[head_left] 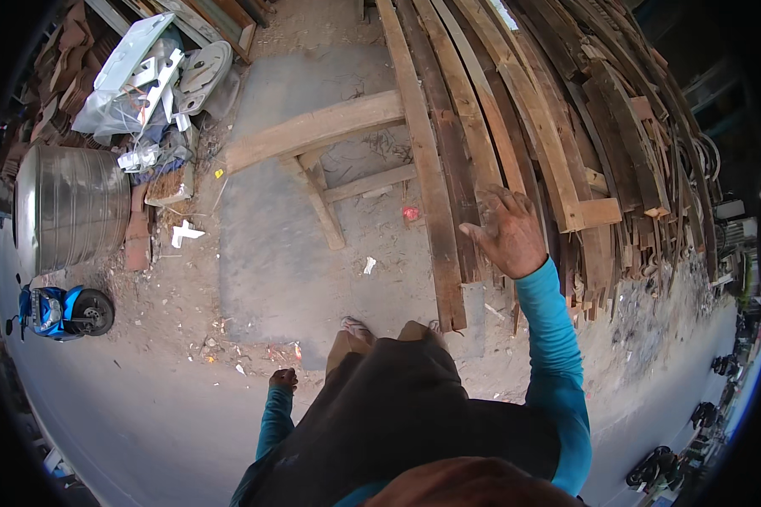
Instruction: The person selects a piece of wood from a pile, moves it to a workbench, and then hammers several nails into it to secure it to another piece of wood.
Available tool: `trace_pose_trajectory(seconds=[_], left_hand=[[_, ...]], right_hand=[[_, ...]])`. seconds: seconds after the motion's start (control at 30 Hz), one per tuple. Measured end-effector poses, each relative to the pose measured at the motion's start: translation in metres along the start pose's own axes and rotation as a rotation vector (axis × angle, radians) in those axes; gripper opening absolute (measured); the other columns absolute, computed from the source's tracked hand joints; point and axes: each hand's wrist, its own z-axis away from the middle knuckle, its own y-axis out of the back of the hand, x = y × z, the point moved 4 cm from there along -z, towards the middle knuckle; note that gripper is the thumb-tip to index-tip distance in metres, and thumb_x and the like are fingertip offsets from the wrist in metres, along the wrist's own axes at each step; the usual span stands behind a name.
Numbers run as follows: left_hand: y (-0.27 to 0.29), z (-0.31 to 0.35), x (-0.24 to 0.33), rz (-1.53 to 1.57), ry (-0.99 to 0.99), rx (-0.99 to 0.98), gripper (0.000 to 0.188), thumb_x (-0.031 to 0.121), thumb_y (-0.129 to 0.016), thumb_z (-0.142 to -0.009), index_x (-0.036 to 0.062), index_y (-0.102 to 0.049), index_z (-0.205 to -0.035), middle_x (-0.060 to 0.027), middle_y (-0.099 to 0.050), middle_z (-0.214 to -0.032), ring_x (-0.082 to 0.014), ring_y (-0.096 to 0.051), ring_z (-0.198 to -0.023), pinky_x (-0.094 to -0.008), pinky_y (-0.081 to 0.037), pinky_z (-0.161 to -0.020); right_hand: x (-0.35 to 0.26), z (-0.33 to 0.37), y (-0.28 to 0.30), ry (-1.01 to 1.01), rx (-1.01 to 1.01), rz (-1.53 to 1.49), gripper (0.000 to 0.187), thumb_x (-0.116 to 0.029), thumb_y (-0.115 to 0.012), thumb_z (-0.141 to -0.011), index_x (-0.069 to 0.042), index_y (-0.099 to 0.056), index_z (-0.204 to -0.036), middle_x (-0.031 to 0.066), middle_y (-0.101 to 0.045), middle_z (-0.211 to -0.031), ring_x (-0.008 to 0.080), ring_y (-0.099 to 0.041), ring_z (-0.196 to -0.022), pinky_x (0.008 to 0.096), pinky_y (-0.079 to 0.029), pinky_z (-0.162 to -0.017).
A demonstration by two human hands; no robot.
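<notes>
My right hand is stretched forward over the pile of long wooden beams, thumb apart from the fingers and nothing in its grip. Below its fingertips lies the near part of a light brown beam; whether they touch it I cannot tell. My left hand hangs low beside my leg, fingers curled in, with nothing showing in it. Just left of the right hand, a long plank lies along the pile's edge, across the end of a wooden trestle.
A shorter beam end sticks out right of my right hand. Left stand a ribbed metal tank, a heap of white plastic parts and bags and a blue motorbike. Paper scraps lie on the dirt; more motorbikes stand far right.
</notes>
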Motion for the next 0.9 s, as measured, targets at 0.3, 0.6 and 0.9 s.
trace_pose_trajectory(seconds=[0.3,0.6,0.9], left_hand=[[0.044,-0.132,0.274,-0.309,-0.589,0.188,0.048,0.034,-0.072,-0.087,-0.0016,-0.059,-0.116,-0.0087,-0.068,-0.076,-0.0129,-0.059,-0.062,-0.0286,-0.048,-0.057],[0.038,-0.125,0.349,-0.389,-0.541,0.117,0.054,0.035,-0.073,-0.086,-0.0035,-0.06,-0.121,-0.0164,-0.073,-0.101,-0.0254,-0.069,-0.088,-0.0355,-0.054,-0.078],[0.268,-0.143,0.242,0.091,0.305,0.242,0.022,0.025,-0.059,-0.091,0.0036,-0.058,-0.092,-0.0099,-0.061,-0.087,-0.023,-0.059,-0.07,-0.037,-0.048,-0.06]], right_hand=[[-0.167,0.065,-0.122,-0.045,-1.095,-0.56,0.066,-0.051,-0.067,-0.087,-0.001,-0.055,-0.13,0.0237,-0.063,-0.119,0.0395,-0.06,-0.112,0.0448,-0.048,-0.098],[-0.218,-0.124,-0.224,-0.074,-0.831,-0.513,0.062,-0.046,-0.066,-0.087,0.0,-0.056,-0.128,0.0226,-0.062,-0.12,0.0391,-0.059,-0.113,0.0453,-0.047,-0.098],[-0.217,-0.347,-0.309,-0.15,-0.06,-0.401,0.058,-0.039,-0.069,-0.086,0.001,-0.057,-0.125,0.0237,-0.062,-0.118,0.038,-0.056,-0.118,0.0444,-0.042,-0.104]])
